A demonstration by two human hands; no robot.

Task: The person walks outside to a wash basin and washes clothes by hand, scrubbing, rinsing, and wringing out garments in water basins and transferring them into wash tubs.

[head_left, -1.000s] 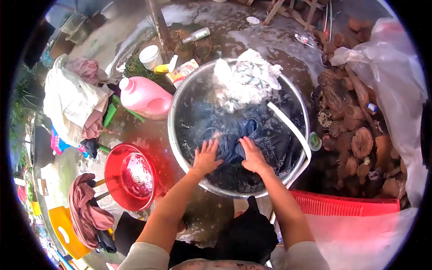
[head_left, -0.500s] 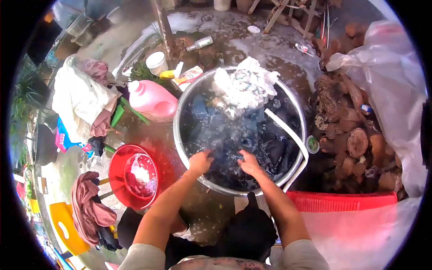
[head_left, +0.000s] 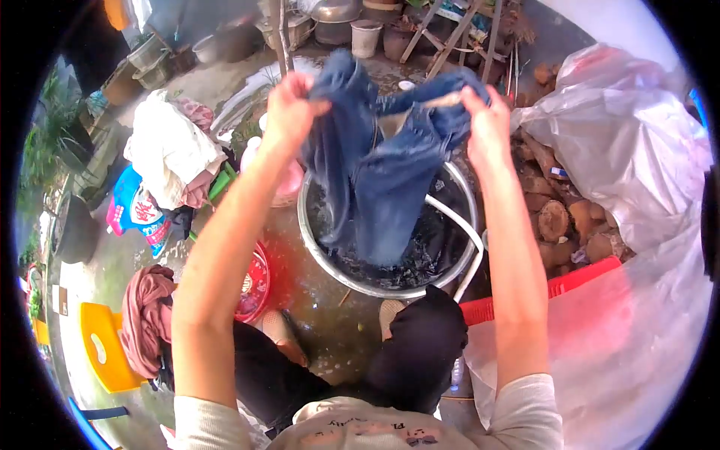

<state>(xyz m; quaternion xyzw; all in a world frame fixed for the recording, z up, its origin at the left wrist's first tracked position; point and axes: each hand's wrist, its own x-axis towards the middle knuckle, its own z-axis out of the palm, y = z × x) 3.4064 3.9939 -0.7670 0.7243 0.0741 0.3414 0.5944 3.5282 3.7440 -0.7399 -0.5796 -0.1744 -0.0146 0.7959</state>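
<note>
Wet blue jeans hang spread between my two raised hands over the metal basin. My left hand grips the upper edge at the left, with fingers closed on the cloth. At the right, my right hand pinches the waistband. The lower ends of the jeans reach down to the dark water in the basin. A white hose curves over the basin's right rim. The white cloth seen earlier in the basin does not show.
The red basin is partly behind my left forearm. A pink bottle stands left of the metal basin. White laundry is piled at the left, near a yellow chair. Logs and plastic sheeting lie at the right.
Both hands have risen from the basin and now hold the jeans up, lifted out of the water. The view has tilted upward, showing more pots at the back.
</note>
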